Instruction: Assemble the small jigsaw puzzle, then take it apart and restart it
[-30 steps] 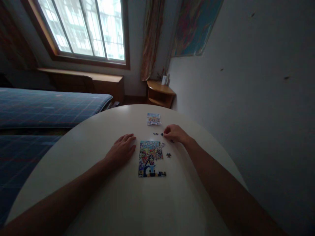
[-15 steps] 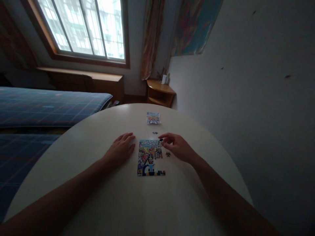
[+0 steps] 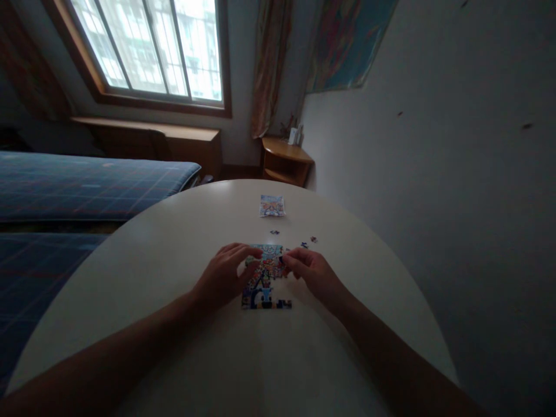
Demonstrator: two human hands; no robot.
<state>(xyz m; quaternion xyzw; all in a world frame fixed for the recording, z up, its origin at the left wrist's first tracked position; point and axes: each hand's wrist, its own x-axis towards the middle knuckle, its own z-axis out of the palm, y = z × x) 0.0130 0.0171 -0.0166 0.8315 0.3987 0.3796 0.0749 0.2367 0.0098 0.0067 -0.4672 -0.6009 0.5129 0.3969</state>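
Observation:
A partly assembled jigsaw puzzle [image 3: 266,298] with a colourful cartoon picture lies flat, with a gap at its lower right. Over its upper left side reaches my left hand [image 3: 226,271], thumb and fingers apart and nothing between them. My right hand [image 3: 311,269] pinches a small dark puzzle piece [image 3: 282,259] at the puzzle's upper right edge. Whether that piece touches the puzzle is hard to tell. Loose puzzle pieces lie beyond my hands: one piece [image 3: 275,232] above the puzzle, a dark blue piece [image 3: 304,245] and a reddish piece [image 3: 313,239] to the right.
A small picture packet [image 3: 272,206] lies near the far side of the round white table [image 3: 260,365]. Past the table's left edge is a bed with a plaid mattress [image 3: 95,185]. A wooden corner cabinet [image 3: 286,152] stands behind, and a white wall [image 3: 391,185] runs along the right.
My left hand has moved right, from the bare table onto the puzzle. The right hand has come slightly lower, still pinching a piece, and two loose pieces now show beyond it.

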